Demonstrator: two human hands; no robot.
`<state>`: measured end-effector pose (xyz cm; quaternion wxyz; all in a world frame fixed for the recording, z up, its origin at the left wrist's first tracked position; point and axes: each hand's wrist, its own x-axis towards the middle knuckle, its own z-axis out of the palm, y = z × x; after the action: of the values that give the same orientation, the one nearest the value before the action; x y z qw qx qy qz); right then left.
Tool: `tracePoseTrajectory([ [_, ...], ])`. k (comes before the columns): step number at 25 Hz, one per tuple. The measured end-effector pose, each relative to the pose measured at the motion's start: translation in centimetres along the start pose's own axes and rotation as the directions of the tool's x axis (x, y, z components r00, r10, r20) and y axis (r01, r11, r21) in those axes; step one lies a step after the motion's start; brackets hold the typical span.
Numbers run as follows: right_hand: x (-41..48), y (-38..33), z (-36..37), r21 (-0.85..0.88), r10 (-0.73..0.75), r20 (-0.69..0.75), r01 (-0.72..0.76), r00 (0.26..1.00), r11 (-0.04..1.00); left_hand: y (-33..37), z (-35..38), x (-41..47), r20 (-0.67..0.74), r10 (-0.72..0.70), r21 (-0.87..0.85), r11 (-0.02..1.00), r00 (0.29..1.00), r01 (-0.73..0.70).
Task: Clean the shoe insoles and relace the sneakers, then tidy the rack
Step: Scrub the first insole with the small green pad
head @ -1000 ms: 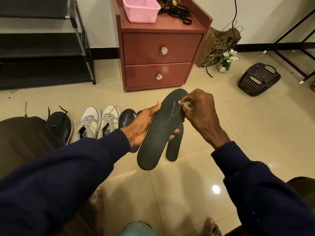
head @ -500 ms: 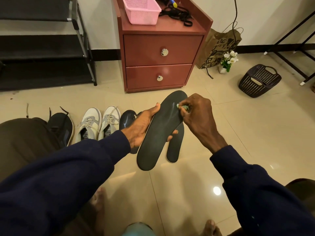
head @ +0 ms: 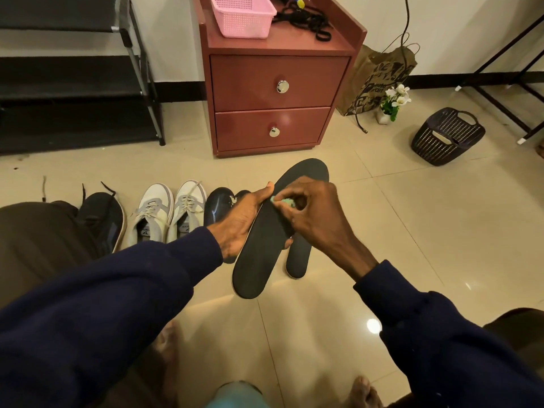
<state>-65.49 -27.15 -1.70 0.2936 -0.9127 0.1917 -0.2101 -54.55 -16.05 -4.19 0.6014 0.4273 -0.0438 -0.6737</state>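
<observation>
Grasping the black insole (head: 265, 254) around its middle with the left hand (head: 238, 222), with the thumb laid along the near edge and fingertips showing under the far one. Holding it off the floor, heel end toward the body, toe end pointing away. Pinching a small pale-green wipe (head: 282, 200) in the curled right hand (head: 318, 219) and pressing it onto the upper part of the insole

Probably light, thin and bendy foam, so likely to flex or fold under rubbing. Best backed from beneath right behind the spot being wiped, and taken at the waist rather than by a tip. Matte-looking, so unlikely to slip

Just behind, flat on the glossy tiled floor (head: 412, 231): a second insole (head: 298, 257), partly hidden by the first. Slightly farther, lined up with toes away: a dark sneaker (head: 219, 204) half behind the left hand, white sneakers (head: 170, 213) with laces in, a black sneaker (head: 101, 216) with loose lace ends. No raised surface in use; smooth tiles, likely slick if wetted

Beyond, against the wall: a red-brown two-drawer cabinet (head: 279, 83) carrying a pink basket (head: 241, 16) and a black tangle (head: 306, 19), laces or cord, cannot tell which. To the left a dark shoe rack (head: 73, 83); to the right a printed paper bag (head: 379, 78), a small pot of white flowers (head: 393, 103) and a dark plastic basket (head: 447, 136)
</observation>
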Motion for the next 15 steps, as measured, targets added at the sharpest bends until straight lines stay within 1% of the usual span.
tracePoseTrajectory([
  [1,0.0,-0.3,-0.1,0.011,-0.018,0.061,0.018,0.998,1.0,-0.1,0.0,0.1,-0.004,0.004,-0.005,1.0,1.0,-0.004],
  [2,0.5,-0.1,-0.5,-0.001,-0.017,0.056,0.017,0.998,1.0,-0.1,0.0,0.2,0.004,0.007,-0.008,1.0,1.0,-0.007],
  [3,1.2,0.4,-0.9,-0.024,0.005,-0.011,-0.005,1.0,1.0,-0.1,0.1,0.2,0.024,0.006,-0.009,1.0,1.0,-0.006],
  [5,2.6,1.6,-1.8,-0.087,0.046,-0.214,-0.066,0.976,0.994,0.1,0.4,0.1,0.059,0.003,0.0,1.0,0.998,-0.003],
  [6,2.6,1.9,-1.7,-0.09,0.053,-0.285,-0.082,0.957,0.993,0.1,0.4,0.0,0.06,0.004,0.003,1.0,0.998,-0.004],
  [7,2.2,1.8,-1.2,-0.083,0.051,-0.302,-0.08,0.952,0.993,0.1,0.4,0.0,0.056,0.007,0.001,1.0,0.998,-0.007],
  [8,1.6,1.2,-0.5,-0.065,0.037,-0.252,-0.055,0.967,0.996,0.1,0.2,-0.1,0.05,0.008,-0.013,1.0,0.999,-0.007],
  [10,-0.2,-0.6,0.6,0.02,-0.004,-0.012,0.004,1.0,1.0,0.0,0.0,-0.1,0.013,0.021,-0.048,0.999,1.0,-0.021],
  [11,-0.7,-1.1,0.6,0.063,-0.039,0.096,0.033,0.995,0.997,0.0,-0.1,0.0,-0.015,0.044,-0.05,0.998,0.999,-0.045],
  [12,-0.5,-1.3,0.2,0.065,-0.073,0.137,0.065,0.988,0.996,0.1,-0.2,0.0,-0.02,0.059,-0.047,0.997,0.998,-0.06],
  [13,0.2,-0.8,-0.3,0.017,-0.082,0.097,0.08,0.992,0.997,0.2,-0.1,-0.1,0.008,0.056,-0.045,0.997,0.998,-0.055],
  [15,2.1,0.7,-1.6,-0.144,-0.053,-0.11,0.037,0.993,0.989,0.6,0.4,-0.5,0.065,0.022,-0.026,0.999,0.998,-0.021],
])
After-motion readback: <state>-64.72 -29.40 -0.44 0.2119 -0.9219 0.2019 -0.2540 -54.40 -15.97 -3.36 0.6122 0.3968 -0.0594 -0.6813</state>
